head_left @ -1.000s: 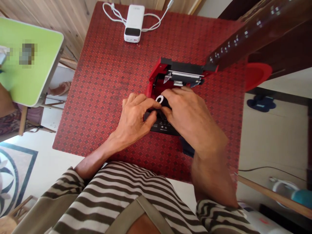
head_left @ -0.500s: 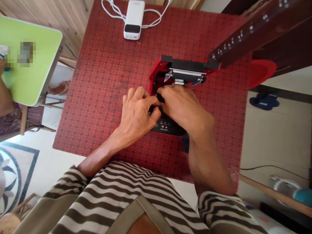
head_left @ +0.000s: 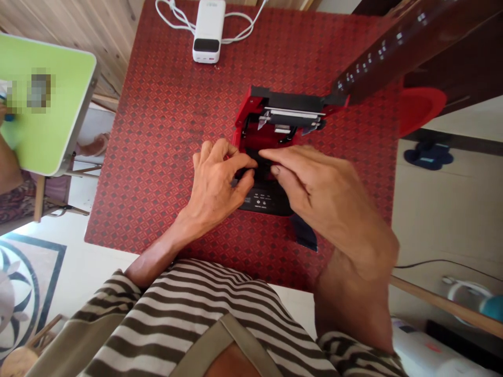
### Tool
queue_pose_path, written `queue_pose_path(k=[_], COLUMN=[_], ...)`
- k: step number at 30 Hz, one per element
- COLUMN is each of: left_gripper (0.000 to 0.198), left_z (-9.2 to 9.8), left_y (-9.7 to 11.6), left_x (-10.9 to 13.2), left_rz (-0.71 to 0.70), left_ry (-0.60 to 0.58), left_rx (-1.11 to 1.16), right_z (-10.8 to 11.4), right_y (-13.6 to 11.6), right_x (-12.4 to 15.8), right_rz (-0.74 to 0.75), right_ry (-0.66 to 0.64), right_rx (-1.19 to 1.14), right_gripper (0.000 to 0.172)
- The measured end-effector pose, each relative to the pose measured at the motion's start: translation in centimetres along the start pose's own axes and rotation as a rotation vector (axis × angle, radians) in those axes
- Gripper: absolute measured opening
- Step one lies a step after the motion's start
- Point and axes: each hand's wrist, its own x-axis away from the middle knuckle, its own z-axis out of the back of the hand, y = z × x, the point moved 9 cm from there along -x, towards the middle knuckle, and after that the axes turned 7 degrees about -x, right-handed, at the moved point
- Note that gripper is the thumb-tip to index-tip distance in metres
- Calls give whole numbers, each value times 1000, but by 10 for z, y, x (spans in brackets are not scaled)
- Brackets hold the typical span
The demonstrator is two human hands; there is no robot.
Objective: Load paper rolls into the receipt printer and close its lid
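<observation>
Head view: open red-and-black machine (head_left: pixel 267 136); left hand (head_left: pixel 214 188), right hand (head_left: pixel 318 191) atop

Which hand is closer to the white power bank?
The left hand is closer: it is almost straight below the white power bank. The right hand is farther away, below the power bank and off to its right.

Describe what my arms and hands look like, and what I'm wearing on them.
The left sleeve and right sleeve have dark brown and off-white stripes and end at bare forearms. The left hand and right hand are bare, with no gloves, rings or watch showing.
</observation>
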Motion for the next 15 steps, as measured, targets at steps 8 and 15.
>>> queue_pose_path(k=[8,15], left_gripper=[20,13], left_z=[19,27], left_y=[19,31], left_x=[14,24], left_rz=[-207,-344], left_ry=[162,260], left_rx=[-115,-57], right_z=[3,-3], right_y=[-12,-18], right_x=[26,52], right_rz=[200,258], right_ry=[284,427], right_rx=[106,272], right_gripper=[21,14])
